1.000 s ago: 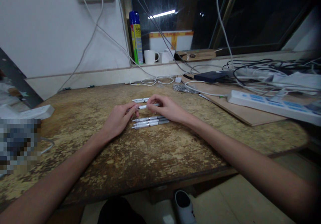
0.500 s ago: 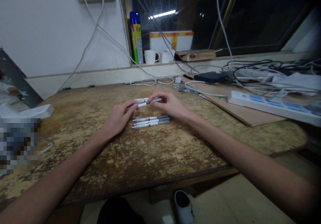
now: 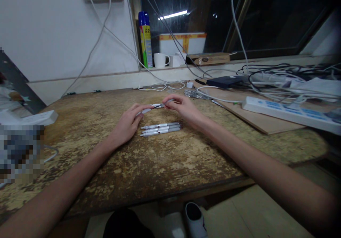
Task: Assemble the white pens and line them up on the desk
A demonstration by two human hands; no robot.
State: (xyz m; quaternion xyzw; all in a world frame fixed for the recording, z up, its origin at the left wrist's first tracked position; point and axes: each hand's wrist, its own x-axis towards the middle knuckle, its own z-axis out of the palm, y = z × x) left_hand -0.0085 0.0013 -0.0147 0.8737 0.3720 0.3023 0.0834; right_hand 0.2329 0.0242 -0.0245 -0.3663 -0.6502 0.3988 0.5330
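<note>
My left hand (image 3: 130,120) is closed on the white barrel of a pen (image 3: 144,111), pinched between thumb and fingers. A thin dark rod, like a refill, shows from the barrel's right end. To the right, my right hand (image 3: 183,109) pinches a short grey pen part (image 3: 169,100), apart from the white barrel. Just behind the hands lies another white pen (image 3: 157,105), partly hidden by the fingers. Nearer to me, several white and grey pens (image 3: 160,129) lie side by side on the worn wooden table (image 3: 149,170).
A white power strip (image 3: 287,113) and a brown board (image 3: 255,119) lie at the right, with tangled cables (image 3: 287,71) behind. A clear crumpled packet (image 3: 195,94) is beyond my right hand. On the sill stand a spray can (image 3: 145,41) and a white mug (image 3: 160,60).
My hands have drawn apart, the right one moving right and slightly away. The pen between them has come apart, with its grey part off the white barrel and a dark rod showing.
</note>
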